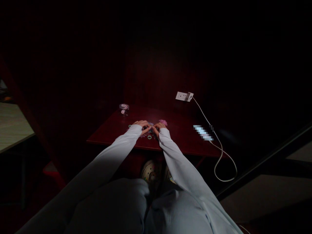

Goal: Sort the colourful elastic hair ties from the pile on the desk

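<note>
My left hand (142,124) and my right hand (160,126) meet over the dark red table (175,139), fingertips pinched close together. Whatever is between the fingers is too small and dim to name. Beneath and around them lies a loose pile of small colourful pieces, partly hidden by the hands. A pale green ring (149,137) lies just in front of the pile, and another green ring (129,126) is left of my left hand. Right behind my right hand sits a ruffled pink thing (163,122).
A clear round container (124,109) with pinkish contents stands at the table's back left. On the right, a blurred-out phone (203,132) is joined to a white cable (220,146) running from a wall socket (184,96). A pale wooden surface (14,125) is at far left.
</note>
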A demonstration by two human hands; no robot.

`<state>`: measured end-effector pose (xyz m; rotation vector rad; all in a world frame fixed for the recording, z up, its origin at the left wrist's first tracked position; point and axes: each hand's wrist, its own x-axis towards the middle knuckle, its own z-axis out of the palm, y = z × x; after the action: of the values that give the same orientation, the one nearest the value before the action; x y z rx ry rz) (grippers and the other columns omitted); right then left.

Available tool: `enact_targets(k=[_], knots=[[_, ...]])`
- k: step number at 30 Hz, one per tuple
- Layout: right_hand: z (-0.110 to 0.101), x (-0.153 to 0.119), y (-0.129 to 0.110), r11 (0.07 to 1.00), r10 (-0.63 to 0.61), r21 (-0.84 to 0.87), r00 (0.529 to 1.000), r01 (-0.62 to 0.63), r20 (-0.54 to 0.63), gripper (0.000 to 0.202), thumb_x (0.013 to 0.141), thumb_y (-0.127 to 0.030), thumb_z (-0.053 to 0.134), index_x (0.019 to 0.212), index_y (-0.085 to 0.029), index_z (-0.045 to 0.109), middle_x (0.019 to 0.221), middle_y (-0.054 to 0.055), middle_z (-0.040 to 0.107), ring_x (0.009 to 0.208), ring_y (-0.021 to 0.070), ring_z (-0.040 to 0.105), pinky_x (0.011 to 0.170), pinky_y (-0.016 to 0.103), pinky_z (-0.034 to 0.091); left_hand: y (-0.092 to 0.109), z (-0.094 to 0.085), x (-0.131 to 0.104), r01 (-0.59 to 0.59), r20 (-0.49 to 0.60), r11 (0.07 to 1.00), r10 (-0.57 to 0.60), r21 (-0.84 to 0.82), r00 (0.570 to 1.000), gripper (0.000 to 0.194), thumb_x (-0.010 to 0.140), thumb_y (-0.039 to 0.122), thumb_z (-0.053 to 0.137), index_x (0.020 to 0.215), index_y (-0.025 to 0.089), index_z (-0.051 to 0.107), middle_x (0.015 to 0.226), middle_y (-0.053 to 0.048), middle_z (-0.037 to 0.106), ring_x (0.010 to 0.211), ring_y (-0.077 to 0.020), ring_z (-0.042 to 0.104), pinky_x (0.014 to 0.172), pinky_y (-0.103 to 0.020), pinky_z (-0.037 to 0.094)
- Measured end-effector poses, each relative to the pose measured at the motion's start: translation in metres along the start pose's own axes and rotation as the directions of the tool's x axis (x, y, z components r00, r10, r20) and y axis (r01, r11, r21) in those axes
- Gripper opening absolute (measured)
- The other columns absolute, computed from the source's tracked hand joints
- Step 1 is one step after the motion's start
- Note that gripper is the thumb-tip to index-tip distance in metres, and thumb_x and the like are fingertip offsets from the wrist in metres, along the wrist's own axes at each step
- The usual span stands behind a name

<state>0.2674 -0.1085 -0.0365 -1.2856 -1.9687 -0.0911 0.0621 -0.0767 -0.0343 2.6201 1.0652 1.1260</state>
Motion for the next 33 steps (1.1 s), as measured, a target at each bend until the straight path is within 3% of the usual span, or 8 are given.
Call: enact_targets(k=[13,24,33], knots=[[0.0003,-0.0001,-0.0033,0.999,0.041,0.018,0.999,-0.041,-0.012,0.023,0.101,-0.039,0.064,0.087,-0.025,0.074,0.090,0.005,0.072,0.091,0.0230,0.066,0.088,0.034,0.052,-0.0059,0.0026,0.0005,-0.019,0.003,1.000,0.019,-0.023,1.000,0.019,0.099,0.035,0.060,0.098,0.025,0.076,0.105,-0.003,0.078,0.097,-0.0193,0.069,0.087,-0.030,0.049],[-0.0035,0.0023,-0.0051,0.990,0.054,0.133,0.998,-0.052,-0.015,0.033,0.102,-0.047,0.058,0.084,-0.024,0.073,0.087,0.006,0.070,0.084,0.0215,0.062,0.084,0.034,0.052,-0.0072,0.0044,0.0010,-0.051,-0.006,0.997,0.051,-0.055,0.999,0.022,0.100,0.037,0.059,0.098,0.023,0.076,0.102,-0.004,0.077,0.084,-0.0174,0.067,0.079,-0.029,0.049],[-0.0036,0.0030,-0.0047,0.982,0.075,0.176,0.996,-0.067,-0.041,0.030,0.100,-0.044,0.060,0.081,-0.024,0.073,0.084,0.005,0.070,0.079,0.0205,0.060,0.079,0.034,0.051,-0.0093,0.0089,0.0006,-0.032,-0.053,0.999,0.031,-0.021,0.998,0.028,0.102,0.037,0.053,0.099,0.024,0.077,0.102,-0.004,0.077,0.090,-0.0185,0.068,0.084,-0.029,0.051]])
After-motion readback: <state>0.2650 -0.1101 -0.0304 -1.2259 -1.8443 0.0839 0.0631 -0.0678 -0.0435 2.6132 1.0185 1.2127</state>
